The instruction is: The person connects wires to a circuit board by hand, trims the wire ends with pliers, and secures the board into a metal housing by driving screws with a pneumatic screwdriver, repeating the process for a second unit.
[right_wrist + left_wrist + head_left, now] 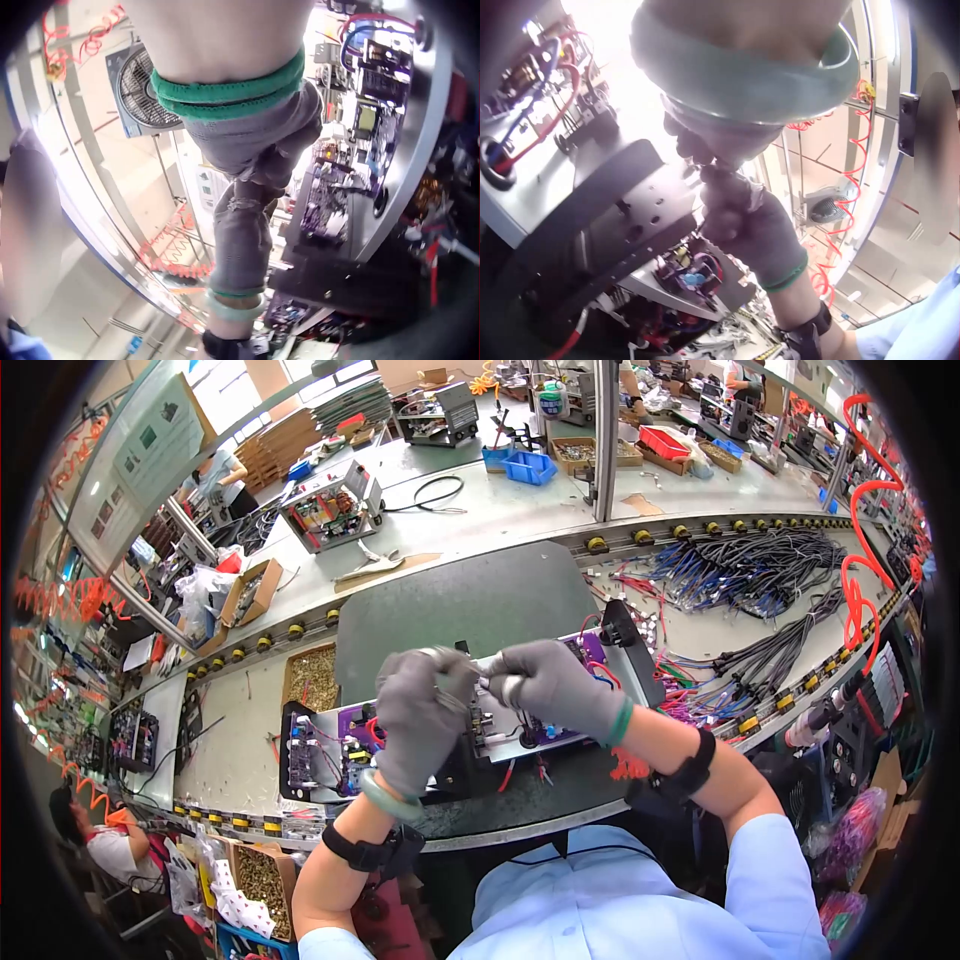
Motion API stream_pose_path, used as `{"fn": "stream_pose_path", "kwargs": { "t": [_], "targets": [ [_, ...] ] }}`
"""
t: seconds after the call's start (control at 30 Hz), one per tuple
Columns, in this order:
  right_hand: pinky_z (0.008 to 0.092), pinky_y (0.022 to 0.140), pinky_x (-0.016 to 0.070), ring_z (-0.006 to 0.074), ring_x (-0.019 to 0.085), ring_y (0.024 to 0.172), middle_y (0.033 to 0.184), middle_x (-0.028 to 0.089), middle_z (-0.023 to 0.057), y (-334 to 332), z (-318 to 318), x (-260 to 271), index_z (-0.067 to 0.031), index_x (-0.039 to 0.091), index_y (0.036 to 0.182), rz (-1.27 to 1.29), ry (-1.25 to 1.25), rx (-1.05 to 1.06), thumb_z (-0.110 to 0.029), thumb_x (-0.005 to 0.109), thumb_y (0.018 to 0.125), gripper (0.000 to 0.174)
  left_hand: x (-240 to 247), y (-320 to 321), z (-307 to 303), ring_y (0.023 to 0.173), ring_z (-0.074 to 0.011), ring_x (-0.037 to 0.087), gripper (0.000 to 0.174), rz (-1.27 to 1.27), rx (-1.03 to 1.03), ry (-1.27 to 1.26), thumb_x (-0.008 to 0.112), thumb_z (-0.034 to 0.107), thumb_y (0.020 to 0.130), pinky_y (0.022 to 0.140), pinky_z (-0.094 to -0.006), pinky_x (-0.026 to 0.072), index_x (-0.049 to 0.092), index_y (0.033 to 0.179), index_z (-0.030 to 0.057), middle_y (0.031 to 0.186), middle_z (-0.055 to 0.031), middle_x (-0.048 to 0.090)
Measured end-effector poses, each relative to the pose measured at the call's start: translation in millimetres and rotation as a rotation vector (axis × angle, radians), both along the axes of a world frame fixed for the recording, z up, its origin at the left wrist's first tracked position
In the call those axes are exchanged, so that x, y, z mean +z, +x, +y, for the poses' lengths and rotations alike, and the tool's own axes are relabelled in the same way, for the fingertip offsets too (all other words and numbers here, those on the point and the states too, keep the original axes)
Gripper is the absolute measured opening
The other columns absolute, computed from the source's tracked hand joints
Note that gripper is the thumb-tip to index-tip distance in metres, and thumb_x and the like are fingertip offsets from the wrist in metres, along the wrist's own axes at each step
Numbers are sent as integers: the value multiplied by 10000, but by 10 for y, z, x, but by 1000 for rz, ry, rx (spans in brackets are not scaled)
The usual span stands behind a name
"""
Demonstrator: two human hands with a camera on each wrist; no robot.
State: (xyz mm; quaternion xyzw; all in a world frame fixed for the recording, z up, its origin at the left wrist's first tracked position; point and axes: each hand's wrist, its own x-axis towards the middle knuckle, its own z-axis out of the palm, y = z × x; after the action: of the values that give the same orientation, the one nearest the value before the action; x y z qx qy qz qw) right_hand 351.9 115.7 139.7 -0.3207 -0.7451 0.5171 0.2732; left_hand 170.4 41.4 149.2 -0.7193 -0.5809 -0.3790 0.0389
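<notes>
Both hands wear grey gloves and meet fingertip to fingertip above an open metal chassis (500,745) holding purple circuit boards. The left hand (415,710) has its fingers curled around a small thin silvery part, too small to identify. Opposite it, the right hand (560,685) pinches at the same small part, with a pale band around one finger. In the left wrist view the right hand (750,225) touches the left fingertips beside a dark perforated panel (641,210). The right wrist view shows the left hand (244,240) below the right one (247,142).
A dark green mat (460,605) lies behind the chassis. Black cable bundles (760,570) cover the right side. A box of small brass-coloured parts (312,678) sits at left. Across the roller rail (640,538) are another opened unit (330,505), pliers (368,565) and blue bins (528,468).
</notes>
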Motion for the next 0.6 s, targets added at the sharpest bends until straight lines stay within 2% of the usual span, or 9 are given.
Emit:
{"fn": "stream_pose_path", "kwargs": {
  "t": [0.07, 0.1, 0.13, 0.2, 0.23, 0.37, 0.47, 0.53, 0.6],
  "targets": [
    [368, 743, 540, 269, 687, 741, 804, 712, 168, -80, 210, -91, -33, 748, 973, -176, 19, -20, -196, 646, 847, 229, -102, -95, 79, 824, -308, 654, 239, -382, 169, 6, 761, 213, 807, 1027, -490, 387, 715, 974, 49, 934, -140, 689],
    [369, 787, 538, 271, 694, 801, 848, 715, 196, -86, 261, -86, -42, 755, 963, -304, 30, 40, -208, 647, 818, 246, -109, -169, 27, 1018, -363, 635, 375, -98, 111, -136, 702, 290, 841, 1061, -530, 354, 689, 1082, 3, 1092, -223, 660],
    [369, 787, 538, 271, 694, 801, 848, 715, 196, -119, 289, -76, -42, 755, 963, -305, 27, 28, -208, 647, 818, 246, -129, -159, -17, 1018, -363, 635, 375, -98, 99, -138, 702, 290, 841, 1061, -530, 354, 689, 1082, 3, 1092, -223, 660],
    [372, 788, 538, 274, 692, 819, 874, 719, 193, -200, 332, -62, -51, 759, 969, -415, -17, 70, -207, 645, 805, 253, -100, -106, -117, 1239, -445, 513, 438, 467, 108, -289, 617, 356, 867, 1099, -566, 309, 678, 1089, -17, 1209, -240, 623],
    [316, 788, 531, 178, 663, 808, 869, 728, 147, -202, 365, -57, 18, 737, 1019, -394, -153, 107, -177, 616, 844, 289, -152, -96, -116, 1341, -514, 381, 446, 410, 63, -354, 552, 358, 877, 1126, -597, 266, 683, 1063, -26, 1279, -234, 589],
    [352, 683, 516, 202, 632, 697, 743, 682, 114, -226, 459, -212, -37, 760, 900, -286, -271, 131, -178, 630, 806, 214, -84, -49, -100, 1330, -516, 400, 399, 460, 56, -396, 550, 309, 873, 1129, -600, 274, 688, 1058, -17, 1254, -214, 611],
    [331, 605, 484, 159, 592, 633, 689, 648, 75, -273, 537, -209, -26, 747, 860, -302, -364, 180, -179, 654, 814, 185, -91, -38, -99, 1322, -526, 403, 375, 439, 43, -417, 537, 286, 873, 1122, -604, 293, 691, 1038, -14, 1224, -218, 625],
    [312, 560, 472, 149, 595, 606, 672, 639, 59, -321, 647, -285, -20, 731, 812, -357, -268, 363, -192, 665, 832, 185, -130, -29, -91, 1309, -529, 418, 354, 393, 54, -358, 549, 271, 864, 1100, -603, 327, 693, 1014, -15, 1189, -216, 639],
    [305, 563, 495, 152, 620, 604, 672, 654, 65, -329, 553, -167, -16, 727, 783, -359, -126, 410, -195, 659, 842, 200, -137, -31, -85, 1299, -523, 428, 364, 371, 43, -371, 545, 280, 864, 1117, -586, 309, 698, 994, -24, 1162, -221, 644]
  ]
}}
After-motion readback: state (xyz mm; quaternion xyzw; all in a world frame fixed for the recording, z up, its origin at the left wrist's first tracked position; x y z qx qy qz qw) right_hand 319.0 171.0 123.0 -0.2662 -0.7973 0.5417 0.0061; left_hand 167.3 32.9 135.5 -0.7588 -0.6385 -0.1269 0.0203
